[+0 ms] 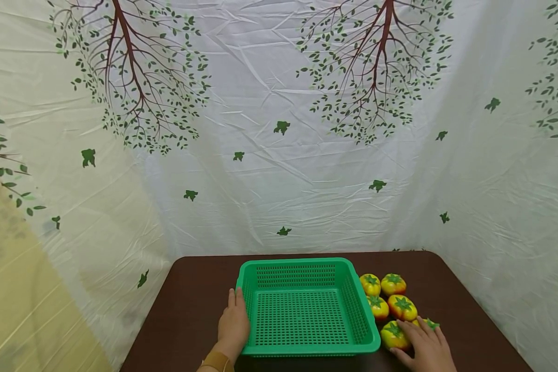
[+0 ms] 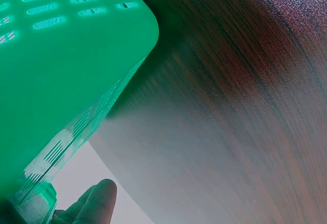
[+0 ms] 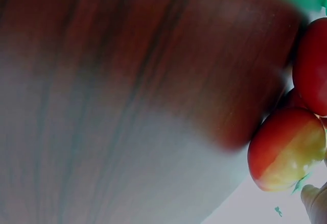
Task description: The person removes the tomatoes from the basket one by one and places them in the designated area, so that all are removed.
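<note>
A green plastic basket with slotted walls and nothing in it stands on the dark table. My left hand rests along its left side, fingers straight; in the left wrist view, fingertips extend past the basket wall. To the right of the basket sit several yellow-and-red fruits with green star-shaped tops. Over the two nearest ones, the front fruit and the partly covered fruit, my right hand lies with its fingers spread. The right wrist view shows a fingertip close to a red-and-yellow fruit.
More of the fruits stand behind, including a back fruit and one against the basket's right wall. The brown wooden table has rounded far corners. A white curtain printed with trees and leaves hangs behind and on both sides.
</note>
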Demonstrator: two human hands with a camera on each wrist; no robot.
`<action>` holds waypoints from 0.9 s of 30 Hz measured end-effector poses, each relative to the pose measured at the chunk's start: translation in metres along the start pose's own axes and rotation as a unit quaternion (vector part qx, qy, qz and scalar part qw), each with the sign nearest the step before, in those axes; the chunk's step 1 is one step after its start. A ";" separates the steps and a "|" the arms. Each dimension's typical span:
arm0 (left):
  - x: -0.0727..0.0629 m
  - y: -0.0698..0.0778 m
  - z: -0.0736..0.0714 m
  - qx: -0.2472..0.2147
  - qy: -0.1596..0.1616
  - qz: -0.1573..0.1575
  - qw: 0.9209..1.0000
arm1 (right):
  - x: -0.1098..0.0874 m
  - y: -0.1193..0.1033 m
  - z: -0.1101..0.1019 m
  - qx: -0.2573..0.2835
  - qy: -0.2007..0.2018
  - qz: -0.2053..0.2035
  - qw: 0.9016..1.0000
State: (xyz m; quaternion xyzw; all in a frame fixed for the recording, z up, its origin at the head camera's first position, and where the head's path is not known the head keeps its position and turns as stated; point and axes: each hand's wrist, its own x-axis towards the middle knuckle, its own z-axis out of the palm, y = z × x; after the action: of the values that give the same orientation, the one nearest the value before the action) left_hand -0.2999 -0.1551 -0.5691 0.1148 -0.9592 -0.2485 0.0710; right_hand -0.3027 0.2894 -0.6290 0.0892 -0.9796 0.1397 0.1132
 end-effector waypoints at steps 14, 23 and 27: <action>0.001 -0.002 0.002 0.002 0.004 0.002 1.000 | 0.005 0.006 -0.005 0.019 -0.039 0.017 0.999; 0.001 -0.002 0.001 0.005 0.008 0.011 1.000 | 0.005 0.008 -0.005 0.024 -0.062 0.020 0.998; 0.002 -0.003 0.001 0.010 0.008 0.011 1.000 | 0.005 0.008 -0.005 0.024 -0.064 0.019 0.997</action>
State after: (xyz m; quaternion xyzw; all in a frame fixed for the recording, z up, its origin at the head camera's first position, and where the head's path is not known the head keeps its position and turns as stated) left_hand -0.3015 -0.1575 -0.5716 0.1067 -0.9622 -0.2374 0.0801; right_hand -0.3085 0.2979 -0.6253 0.0818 -0.9829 0.1589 0.0453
